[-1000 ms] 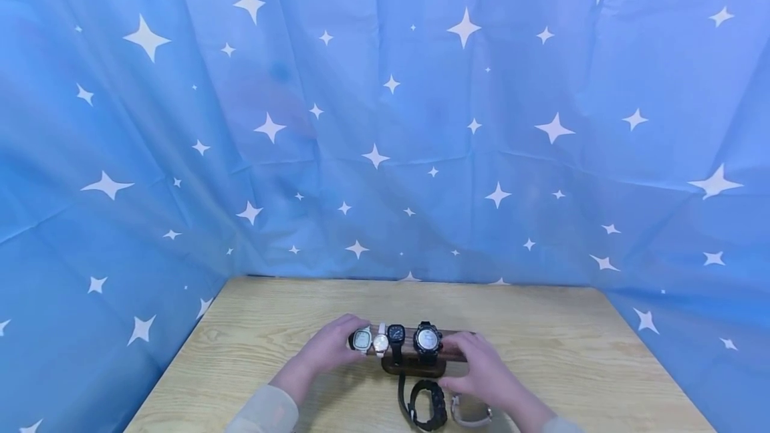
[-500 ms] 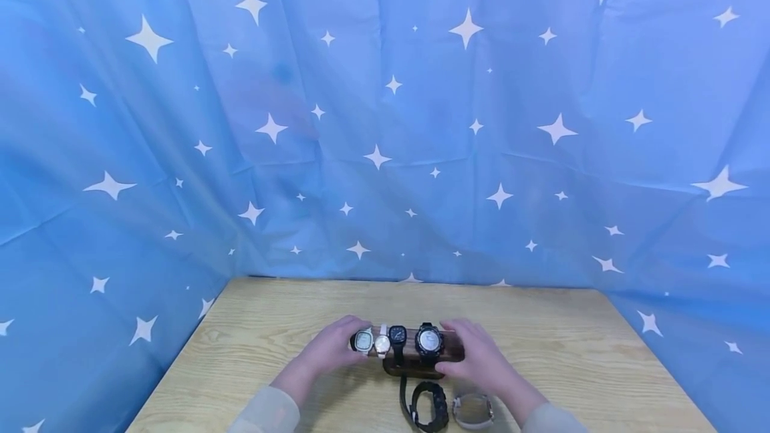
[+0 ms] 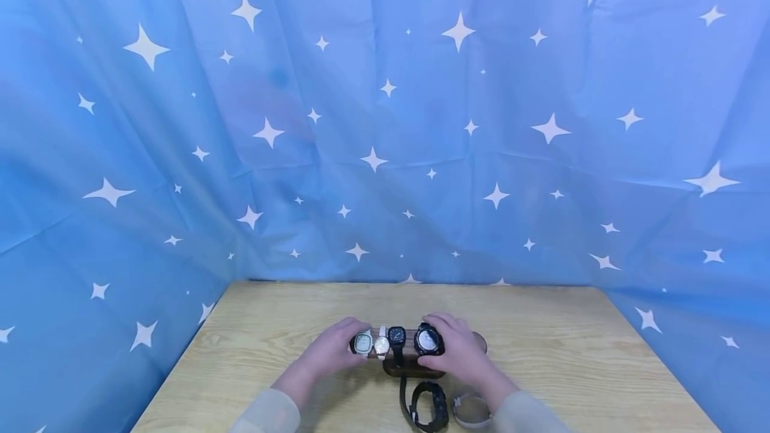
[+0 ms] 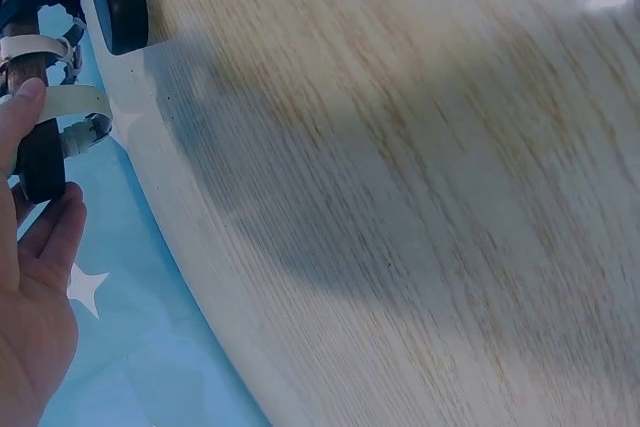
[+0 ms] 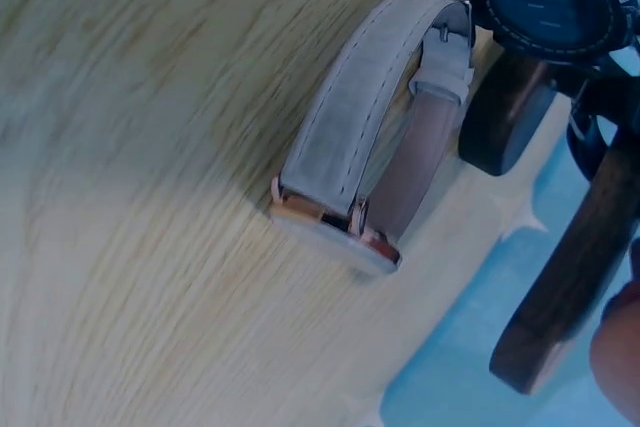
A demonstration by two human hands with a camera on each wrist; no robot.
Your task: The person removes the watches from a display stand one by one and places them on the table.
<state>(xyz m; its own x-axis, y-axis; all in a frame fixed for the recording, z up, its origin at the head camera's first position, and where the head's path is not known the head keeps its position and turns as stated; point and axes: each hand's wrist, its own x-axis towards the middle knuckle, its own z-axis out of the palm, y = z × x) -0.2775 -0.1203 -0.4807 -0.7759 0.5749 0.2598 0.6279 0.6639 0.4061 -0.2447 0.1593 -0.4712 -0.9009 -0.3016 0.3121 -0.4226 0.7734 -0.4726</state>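
Observation:
A dark wooden watch stand [image 3: 415,369] carries several watches on its crossbar. My left hand [image 3: 329,351] grips the bar's left end, thumb beside a pale square-faced watch [image 3: 363,343]; the left wrist view shows the thumb on the bar [image 4: 42,162] and fingertips under its end. To the right hang a white-strapped round watch [image 3: 381,345] and a black square watch [image 3: 396,335]. Farther right, thumb and fingers of my right hand [image 3: 462,351] hold a chunky black round-faced watch [image 3: 428,338] on the bar. In the right wrist view only a blurred part of that hand shows.
In front of the stand, a black watch [image 3: 441,407] lies on its side on the wooden table [image 3: 541,353]. Beside it, below my right wrist, is a grey-strapped watch [image 5: 335,117] with its strap buckled into a loop. A blue star-patterned curtain [image 3: 385,119] surrounds the table.
My right hand has moved left along the bar, from its right end to the round black watch, baring the bar's right end. The left hand keeps its grip.

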